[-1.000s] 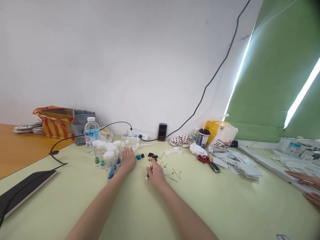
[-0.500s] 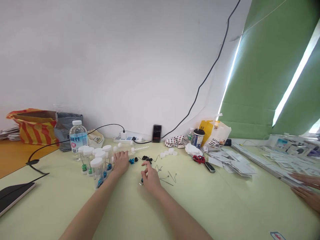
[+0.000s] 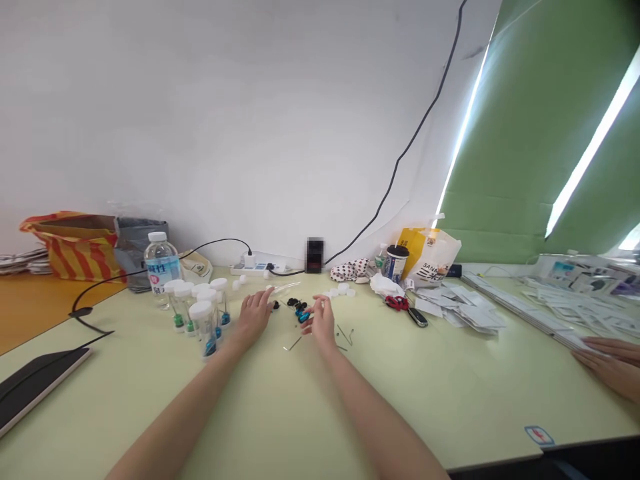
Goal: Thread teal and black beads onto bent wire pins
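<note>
Centrally, near the far edge of the pale green table (image 3: 380, 387): left hand (image 3: 254, 319) open and empty, fingers spread, near white-capped plastic vials (image 3: 204, 321); right hand (image 3: 321, 321) narrowly pinched at a small blue part (image 3: 303, 317) among black parts (image 3: 296, 303), any real grip impossible to tell.

We find white-capped plastic vials (image 3: 203, 327) standing just left of the left hand (image 3: 254, 319), obstructing passage there. Small black and blue parts (image 3: 300, 311) lie at the right hand (image 3: 320, 322). The pale desktop (image 3: 280, 400) toward us offers free room.
</note>
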`<state>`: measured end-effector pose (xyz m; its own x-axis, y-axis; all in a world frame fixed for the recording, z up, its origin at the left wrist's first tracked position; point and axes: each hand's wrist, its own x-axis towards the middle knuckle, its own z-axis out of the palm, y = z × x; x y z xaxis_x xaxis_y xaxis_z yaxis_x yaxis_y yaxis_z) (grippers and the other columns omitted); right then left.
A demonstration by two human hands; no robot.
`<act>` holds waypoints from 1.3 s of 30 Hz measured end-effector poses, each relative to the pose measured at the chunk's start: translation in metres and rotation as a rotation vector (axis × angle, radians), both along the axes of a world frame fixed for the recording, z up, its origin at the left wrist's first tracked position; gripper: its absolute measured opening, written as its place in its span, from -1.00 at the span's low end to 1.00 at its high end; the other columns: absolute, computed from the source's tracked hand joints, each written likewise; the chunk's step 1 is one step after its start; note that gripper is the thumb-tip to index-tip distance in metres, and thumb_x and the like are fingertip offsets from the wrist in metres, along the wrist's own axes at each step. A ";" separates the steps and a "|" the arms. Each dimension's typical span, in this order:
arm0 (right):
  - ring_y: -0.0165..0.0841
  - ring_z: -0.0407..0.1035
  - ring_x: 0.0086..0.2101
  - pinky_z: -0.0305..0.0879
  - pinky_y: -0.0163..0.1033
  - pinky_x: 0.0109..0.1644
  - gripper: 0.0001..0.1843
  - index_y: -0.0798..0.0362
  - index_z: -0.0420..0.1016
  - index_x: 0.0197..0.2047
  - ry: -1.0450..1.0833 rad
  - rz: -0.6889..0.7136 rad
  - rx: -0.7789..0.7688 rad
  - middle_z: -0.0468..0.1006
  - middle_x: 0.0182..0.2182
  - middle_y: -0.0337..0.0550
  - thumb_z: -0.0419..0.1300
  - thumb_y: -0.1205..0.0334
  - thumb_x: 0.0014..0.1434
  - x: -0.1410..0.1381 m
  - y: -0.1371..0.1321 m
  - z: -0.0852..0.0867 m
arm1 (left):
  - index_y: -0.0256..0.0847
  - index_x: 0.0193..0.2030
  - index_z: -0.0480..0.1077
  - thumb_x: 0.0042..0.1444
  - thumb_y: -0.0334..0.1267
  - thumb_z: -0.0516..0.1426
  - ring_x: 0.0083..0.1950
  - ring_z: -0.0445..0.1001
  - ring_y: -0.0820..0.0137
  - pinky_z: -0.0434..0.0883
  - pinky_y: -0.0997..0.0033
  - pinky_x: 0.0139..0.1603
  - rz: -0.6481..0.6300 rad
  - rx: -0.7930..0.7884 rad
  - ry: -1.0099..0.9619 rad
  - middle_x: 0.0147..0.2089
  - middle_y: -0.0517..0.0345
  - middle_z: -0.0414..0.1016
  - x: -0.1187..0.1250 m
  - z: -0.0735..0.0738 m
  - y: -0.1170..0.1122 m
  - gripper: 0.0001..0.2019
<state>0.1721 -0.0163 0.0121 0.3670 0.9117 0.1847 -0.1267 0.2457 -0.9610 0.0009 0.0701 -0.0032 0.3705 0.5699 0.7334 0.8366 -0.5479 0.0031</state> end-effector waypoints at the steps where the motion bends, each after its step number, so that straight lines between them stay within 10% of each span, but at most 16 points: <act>1: -0.52 0.26 -0.73 0.20 -0.42 -0.74 -0.60 -0.06 0.17 -0.15 0.089 -0.015 0.009 0.41 -0.49 -0.30 -0.13 -0.16 0.10 0.005 0.001 0.002 | -0.22 0.14 0.10 0.20 -0.19 -0.18 -0.01 0.28 0.22 0.11 0.15 0.08 -0.036 -0.018 0.011 -0.04 -0.07 0.34 0.002 0.001 -0.006 -0.61; 8: -0.43 0.40 -0.56 0.40 -0.21 -0.45 -0.65 -0.10 0.10 -0.07 0.481 0.055 0.137 0.48 -0.42 -0.23 -0.16 -0.09 0.15 0.041 0.005 0.010 | -0.14 0.16 0.05 0.20 -0.16 -0.17 0.00 0.27 0.27 0.11 0.19 0.09 -0.187 -0.117 0.068 -0.02 0.00 0.30 0.011 0.007 -0.042 -0.61; 16: -0.41 0.40 -0.50 0.38 -0.21 -0.37 -0.60 -0.09 0.12 -0.04 0.376 0.252 0.135 0.49 -0.34 -0.16 -0.15 -0.11 0.15 0.017 -0.007 0.014 | -0.15 0.17 0.02 0.20 -0.15 -0.18 0.00 0.27 0.28 0.17 0.22 0.03 -0.213 -0.237 0.062 0.02 -0.01 0.26 0.011 0.007 -0.069 -0.60; 39: -0.38 0.39 -0.35 0.36 -0.19 -0.32 -0.67 -0.01 0.29 -0.27 0.386 0.368 0.032 0.45 -0.24 -0.15 -0.02 -0.09 0.12 -0.001 -0.002 -0.013 | -0.14 0.17 0.01 0.21 -0.19 -0.18 0.04 0.27 0.23 0.21 0.25 -0.06 -0.116 -0.249 0.024 0.04 -0.03 0.26 0.012 0.000 -0.068 -0.62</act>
<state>0.1710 -0.0181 -0.0012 0.0707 0.9891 0.1292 -0.5527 0.1467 -0.8204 0.0130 0.0025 -0.0034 0.4591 0.6843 0.5665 0.7700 -0.6246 0.1305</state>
